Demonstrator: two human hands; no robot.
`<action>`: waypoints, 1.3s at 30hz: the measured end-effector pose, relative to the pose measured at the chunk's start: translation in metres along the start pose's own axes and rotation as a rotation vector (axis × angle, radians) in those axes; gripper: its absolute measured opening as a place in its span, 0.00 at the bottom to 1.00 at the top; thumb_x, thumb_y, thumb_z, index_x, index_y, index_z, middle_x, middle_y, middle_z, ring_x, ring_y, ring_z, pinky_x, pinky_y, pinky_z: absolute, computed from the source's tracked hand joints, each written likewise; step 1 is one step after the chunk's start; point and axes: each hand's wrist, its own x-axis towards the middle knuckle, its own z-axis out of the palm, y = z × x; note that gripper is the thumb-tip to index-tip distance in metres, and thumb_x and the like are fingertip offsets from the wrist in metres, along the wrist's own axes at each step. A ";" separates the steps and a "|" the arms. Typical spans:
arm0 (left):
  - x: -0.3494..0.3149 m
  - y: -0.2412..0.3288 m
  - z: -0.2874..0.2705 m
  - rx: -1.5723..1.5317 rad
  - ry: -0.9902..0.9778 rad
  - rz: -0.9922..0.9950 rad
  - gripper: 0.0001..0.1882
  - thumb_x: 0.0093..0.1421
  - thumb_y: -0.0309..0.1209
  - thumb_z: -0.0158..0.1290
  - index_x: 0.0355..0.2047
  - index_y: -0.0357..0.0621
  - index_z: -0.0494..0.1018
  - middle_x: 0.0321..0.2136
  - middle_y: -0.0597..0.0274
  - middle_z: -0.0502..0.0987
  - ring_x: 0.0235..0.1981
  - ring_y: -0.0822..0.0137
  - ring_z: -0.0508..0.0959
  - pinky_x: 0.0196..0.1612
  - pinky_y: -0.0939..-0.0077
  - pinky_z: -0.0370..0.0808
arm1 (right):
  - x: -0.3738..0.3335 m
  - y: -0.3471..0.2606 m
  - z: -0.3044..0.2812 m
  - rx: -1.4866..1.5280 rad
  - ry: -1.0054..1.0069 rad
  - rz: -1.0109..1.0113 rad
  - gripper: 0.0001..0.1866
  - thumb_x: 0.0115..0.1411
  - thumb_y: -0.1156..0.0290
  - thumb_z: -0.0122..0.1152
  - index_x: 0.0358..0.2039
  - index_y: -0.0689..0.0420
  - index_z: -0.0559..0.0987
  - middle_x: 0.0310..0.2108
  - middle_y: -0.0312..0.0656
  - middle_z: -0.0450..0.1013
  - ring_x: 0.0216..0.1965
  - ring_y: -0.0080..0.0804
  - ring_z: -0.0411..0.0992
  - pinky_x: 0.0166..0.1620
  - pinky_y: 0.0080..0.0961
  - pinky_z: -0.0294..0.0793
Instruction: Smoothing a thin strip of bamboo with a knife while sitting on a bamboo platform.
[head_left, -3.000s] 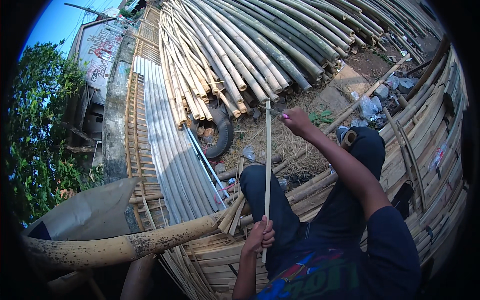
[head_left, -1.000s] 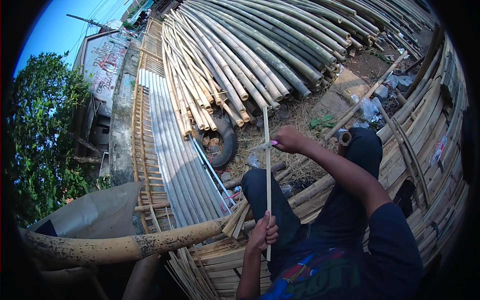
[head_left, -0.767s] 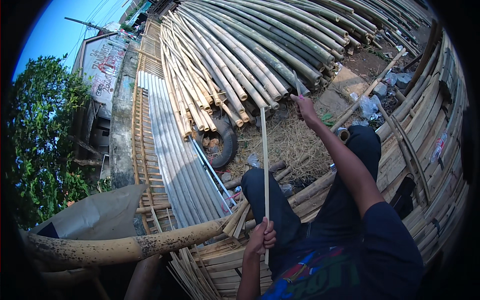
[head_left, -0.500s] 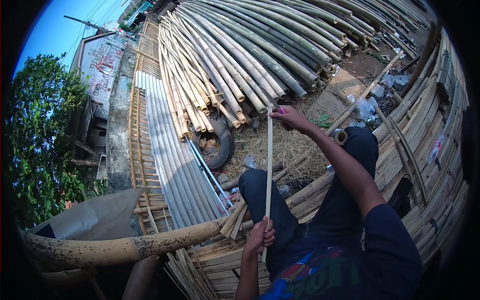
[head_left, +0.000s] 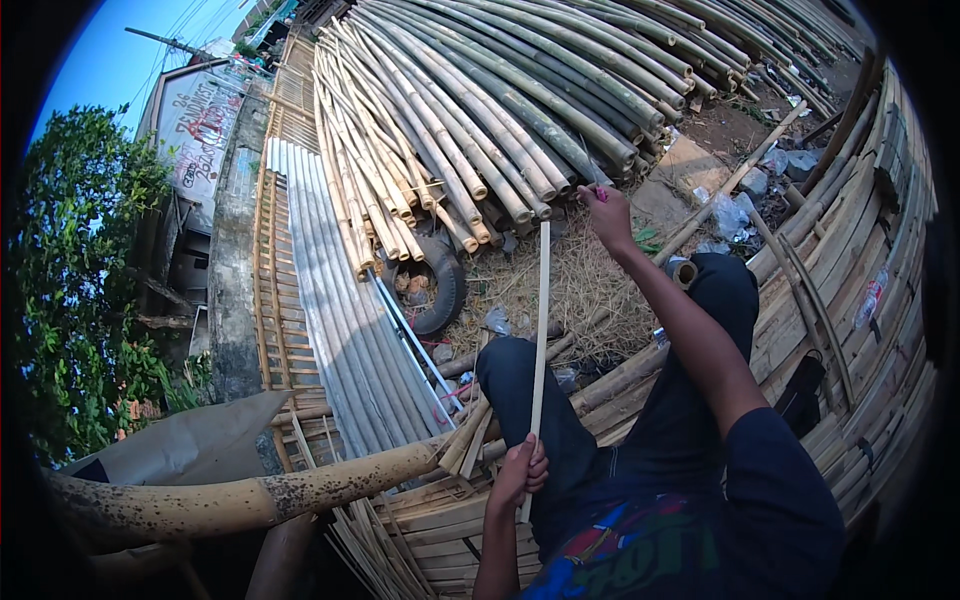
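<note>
A thin pale bamboo strip (head_left: 541, 330) stands up between my knees, its lower part in my left hand (head_left: 520, 474), whose fingers are closed round it. The upper end is free. To the right of that end, my right hand (head_left: 608, 218) is raised with its fingers wrapped round a knife (head_left: 601, 193). Some pink of the handle shows, and the thin grey blade points up and away, blurred against the bamboo poles (head_left: 520, 130). The knife is apart from the strip.
A thick bamboo pole (head_left: 250, 500) crosses the lower left. An old tyre (head_left: 442, 295), corrugated sheets (head_left: 345, 330) and a bamboo fence (head_left: 275, 330) lie ahead to the left. Split bamboo slats (head_left: 850, 310) are stacked at right. Dry straw (head_left: 580, 290) and plastic litter (head_left: 735, 215) cover the ground.
My right hand has moved with the knife from the strip's upper end to the right and slightly up, away from the strip. My left hand keeps its grip low on the strip.
</note>
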 end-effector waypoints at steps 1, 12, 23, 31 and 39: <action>-0.001 0.000 -0.001 -0.021 -0.007 0.007 0.25 0.68 0.53 0.36 0.20 0.52 0.55 0.11 0.77 0.48 0.09 0.82 0.46 0.11 0.85 0.41 | 0.001 -0.002 -0.004 0.013 -0.020 0.013 0.13 0.59 0.63 0.61 0.35 0.60 0.81 0.20 0.36 0.75 0.23 0.18 0.68 0.29 0.23 0.67; 0.010 0.002 -0.004 -0.037 0.016 0.054 0.25 0.67 0.54 0.37 0.21 0.51 0.56 0.11 0.76 0.47 0.09 0.82 0.46 0.11 0.85 0.42 | -0.036 -0.018 0.018 0.171 -1.051 0.400 0.11 0.55 0.64 0.66 0.30 0.58 0.78 0.10 0.24 0.57 0.10 0.14 0.51 0.15 0.19 0.46; 0.016 0.000 -0.009 0.072 0.160 0.110 0.25 0.67 0.54 0.37 0.21 0.51 0.56 0.11 0.76 0.49 0.09 0.82 0.47 0.11 0.85 0.42 | -0.033 0.001 0.028 -0.198 -0.520 -0.060 0.09 0.53 0.70 0.64 0.28 0.63 0.78 0.20 0.38 0.71 0.24 0.27 0.67 0.32 0.30 0.67; 0.005 0.010 -0.003 -0.020 -0.015 0.011 0.25 0.67 0.54 0.36 0.20 0.51 0.56 0.11 0.76 0.48 0.09 0.82 0.46 0.11 0.85 0.42 | -0.039 -0.010 0.018 0.303 -0.740 0.292 0.22 0.54 0.69 0.65 0.51 0.54 0.76 0.15 0.25 0.59 0.13 0.14 0.54 0.17 0.18 0.52; 0.001 0.003 0.003 -0.052 -0.063 -0.029 0.25 0.68 0.53 0.36 0.20 0.51 0.55 0.11 0.76 0.48 0.10 0.82 0.46 0.11 0.86 0.41 | -0.021 0.006 0.015 0.305 -0.396 0.331 0.08 0.56 0.70 0.64 0.34 0.60 0.80 0.14 0.30 0.68 0.13 0.16 0.59 0.17 0.18 0.55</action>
